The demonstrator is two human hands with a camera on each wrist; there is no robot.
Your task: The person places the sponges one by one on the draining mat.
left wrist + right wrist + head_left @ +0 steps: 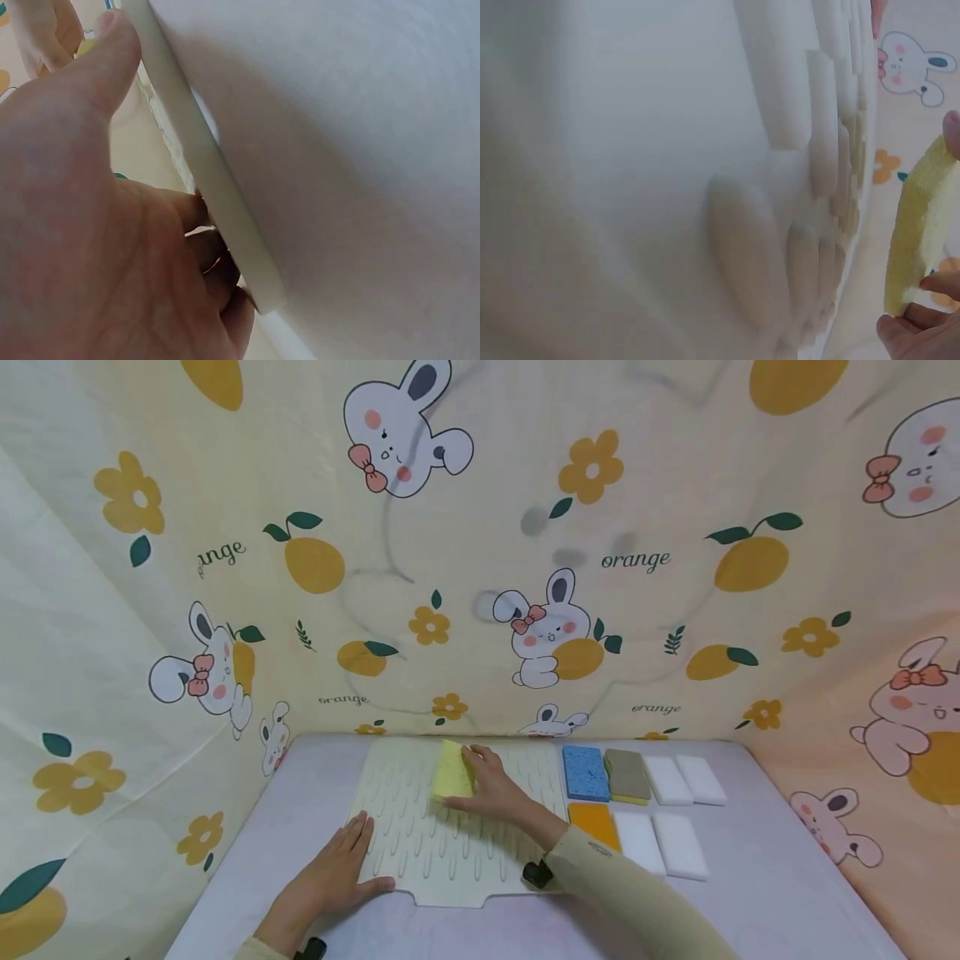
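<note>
A cream-white board [397,847] with rows of raised oblong ridges lies on the table. Over its far part, my right hand [495,789] holds a thin yellow sponge [453,777] on edge, thumb on one side and fingers on the other. In the right wrist view the sponge [917,225] bows slightly between the fingertips, with the ridged board [667,112] filling the left. At the board's near left corner rests my left hand [330,870], fingers stretched along the left side and thumb along the near edge. The left wrist view shows those fingers against the board's rim [202,165].
Right of the board stand two rows of pads: a blue sponge [585,774], a grey-brown one with a yellow underside [628,775], an orange one [596,827] and several white blocks [680,845]. A printed curtain [465,543] encloses the table's back and sides.
</note>
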